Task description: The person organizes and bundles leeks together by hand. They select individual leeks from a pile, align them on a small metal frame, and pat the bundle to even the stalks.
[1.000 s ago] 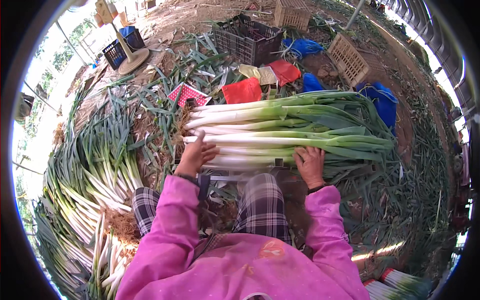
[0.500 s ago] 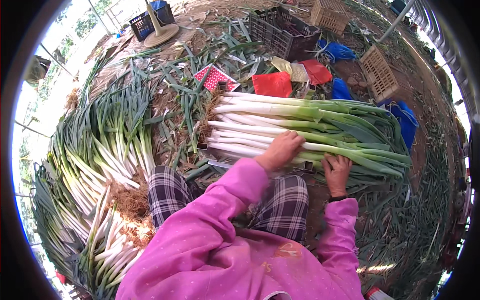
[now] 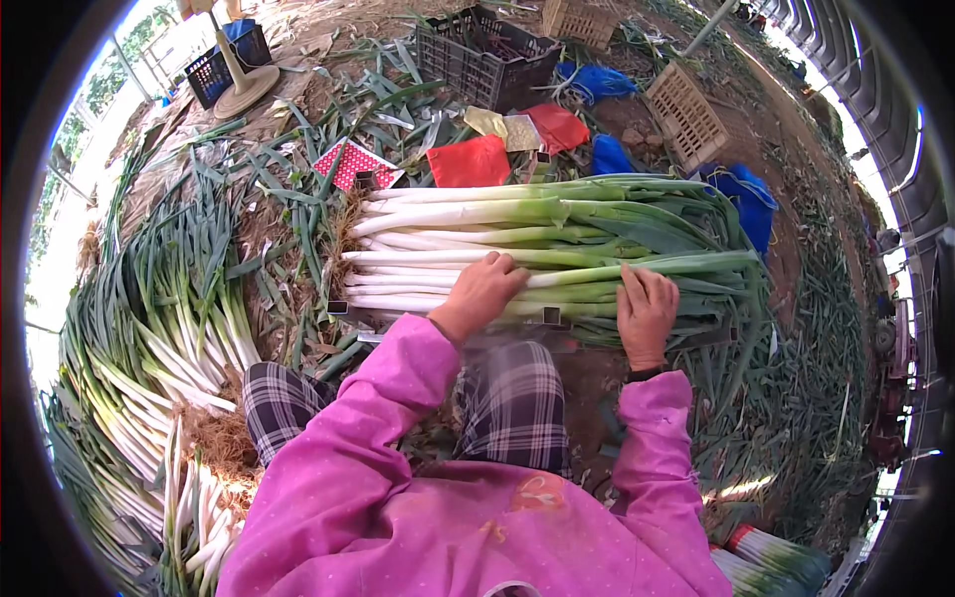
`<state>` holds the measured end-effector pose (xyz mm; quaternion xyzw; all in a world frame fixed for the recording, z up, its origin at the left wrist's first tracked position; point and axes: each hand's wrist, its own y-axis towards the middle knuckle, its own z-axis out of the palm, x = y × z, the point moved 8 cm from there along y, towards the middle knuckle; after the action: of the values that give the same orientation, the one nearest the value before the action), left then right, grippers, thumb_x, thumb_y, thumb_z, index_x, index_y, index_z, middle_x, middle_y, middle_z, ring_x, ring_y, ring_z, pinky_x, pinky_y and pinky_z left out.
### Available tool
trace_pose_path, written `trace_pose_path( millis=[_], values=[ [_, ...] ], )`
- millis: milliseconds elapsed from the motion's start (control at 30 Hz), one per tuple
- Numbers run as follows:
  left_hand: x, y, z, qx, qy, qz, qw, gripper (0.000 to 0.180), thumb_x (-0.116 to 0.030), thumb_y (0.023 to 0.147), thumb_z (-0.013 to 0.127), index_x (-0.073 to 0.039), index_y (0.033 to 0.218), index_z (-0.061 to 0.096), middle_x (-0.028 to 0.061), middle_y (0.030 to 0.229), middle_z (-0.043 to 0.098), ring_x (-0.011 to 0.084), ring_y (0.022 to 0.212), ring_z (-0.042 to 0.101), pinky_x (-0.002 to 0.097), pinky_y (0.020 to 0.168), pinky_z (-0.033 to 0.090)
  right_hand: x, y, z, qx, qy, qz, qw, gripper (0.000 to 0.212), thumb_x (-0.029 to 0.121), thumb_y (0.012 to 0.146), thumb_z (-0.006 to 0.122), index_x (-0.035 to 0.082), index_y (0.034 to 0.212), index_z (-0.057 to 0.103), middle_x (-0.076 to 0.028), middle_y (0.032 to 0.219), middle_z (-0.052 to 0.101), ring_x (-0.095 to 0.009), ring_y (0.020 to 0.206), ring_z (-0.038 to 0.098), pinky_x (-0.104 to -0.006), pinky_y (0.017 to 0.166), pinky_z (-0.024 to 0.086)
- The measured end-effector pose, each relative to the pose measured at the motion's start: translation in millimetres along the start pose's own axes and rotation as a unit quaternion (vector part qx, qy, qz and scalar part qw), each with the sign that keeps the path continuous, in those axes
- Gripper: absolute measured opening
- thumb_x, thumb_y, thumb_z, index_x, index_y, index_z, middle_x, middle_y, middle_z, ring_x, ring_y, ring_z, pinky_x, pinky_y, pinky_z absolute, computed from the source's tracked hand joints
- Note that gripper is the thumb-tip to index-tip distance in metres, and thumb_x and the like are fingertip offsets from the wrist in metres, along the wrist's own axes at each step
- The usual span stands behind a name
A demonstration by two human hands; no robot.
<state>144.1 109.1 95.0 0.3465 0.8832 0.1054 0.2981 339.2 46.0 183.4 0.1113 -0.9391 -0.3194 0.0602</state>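
A pile of long leeks (image 3: 438,239) lies crosswise before me, white ends and roots to the left, green leaves to the right. It rests in a low metal rack (image 3: 551,315) whose square posts show at its edges. My left hand (image 3: 482,297) is closed on a leek near the front of the pile, where white turns to green. Farther right, my right hand (image 3: 647,316) has its thumb and fingers closed around the green part of a leek; its fingertips are partly hidden among the leaves.
A large heap of leeks (image 3: 149,348) lies at left, roots toward me. Beyond the rack are red cloths (image 3: 468,161), a dark crate (image 3: 487,60), a tan crate (image 3: 686,114) and blue bags (image 3: 741,204). Bound leeks (image 3: 781,557) lie at lower right; loose leaves litter the ground.
The view has shifted, so the scene sits farther left. The front leek's leafy end now lies straighter and farther back, and my right hand has moved along with it. My left hand stays on the pile.
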Motion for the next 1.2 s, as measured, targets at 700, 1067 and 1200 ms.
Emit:
trace_pose_path(
  millis=[700,1067,1200],
  values=[
    [-14,74,19,0.074,0.046,0.027,0.996,0.019,-0.016,0.079,0.06,-0.009,0.096,0.06,0.0119,0.091,0.057,0.0293,0.093,0.058,0.0425,0.076,0.048,4,-6,39,0.053,-0.02,-0.076,0.996,0.021,0.014,0.078,0.058,0.014,0.099,0.062,-0.002,0.102,0.059,-0.024,0.101,0.054,-0.0464,0.098,0.038],
    [2,79,-31,-0.121,-0.103,0.046,0.986,0.019,-0.018,0.085,0.06,-0.007,0.1,0.059,0.0112,0.088,0.055,0.0322,0.085,0.057,0.0425,0.071,0.048,-6,12,47,0.18,0.063,-0.064,0.98,0.019,0.011,0.077,0.058,0.012,0.095,0.062,-0.004,0.098,0.061,-0.025,0.093,0.056,-0.041,0.085,0.044],
    [6,55,15,0.004,-0.087,0.03,0.996,0.017,-0.02,0.085,0.058,-0.01,0.098,0.061,0.0116,0.088,0.056,0.0315,0.086,0.057,0.0419,0.072,0.048,4,17,51,0.179,0.094,-0.085,0.976,0.015,0.009,0.076,0.059,0.009,0.09,0.065,-0.004,0.089,0.06,-0.025,0.09,0.057,-0.0385,0.077,0.046]
  ],
)
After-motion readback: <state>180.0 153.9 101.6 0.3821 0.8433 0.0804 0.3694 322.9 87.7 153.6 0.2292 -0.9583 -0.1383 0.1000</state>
